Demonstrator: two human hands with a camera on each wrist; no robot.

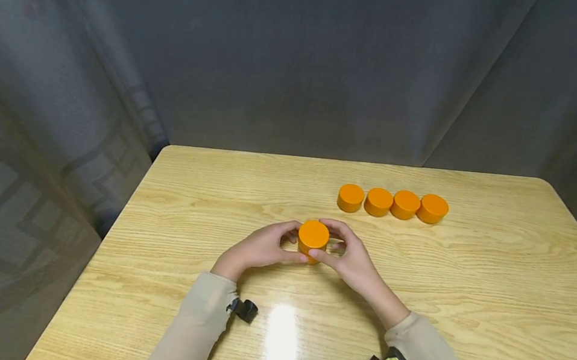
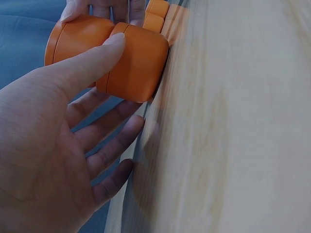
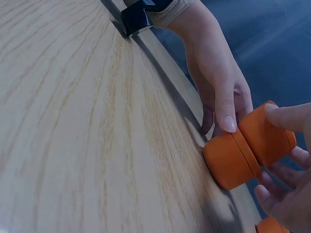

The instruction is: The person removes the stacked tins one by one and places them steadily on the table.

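Two hands meet over a small stack of orange discs near the middle of a pale wood-grain desk. The wrist views show the stack as two pieces, one sitting squarely on the other, with a thin seam between them. The left hand closes in from one side, its thumb laid along that seam and its fingers curved round the far face. The right hand mirrors it from the other side, thumb and fingertips pressed to the upper disc. Each grip pinches the stack rather than lying flat. That opposed hold looks suited to keeping the upper piece lined up over the lower one, since the smooth, rounded edges offer little to catch on. The bottom disc rests on the desk, so the surface carries the weight and the fingers only steady it.

Toward the far right part of the desk, four more orange discs lie flat in a straight row. Each touches its neighbour, well apart from the hands, and they appear laid out within easy reach. Beige sleeves cover both forearms, each with a small black wrist camera strapped on. A dark grey curtain hangs behind the desk's far edge.
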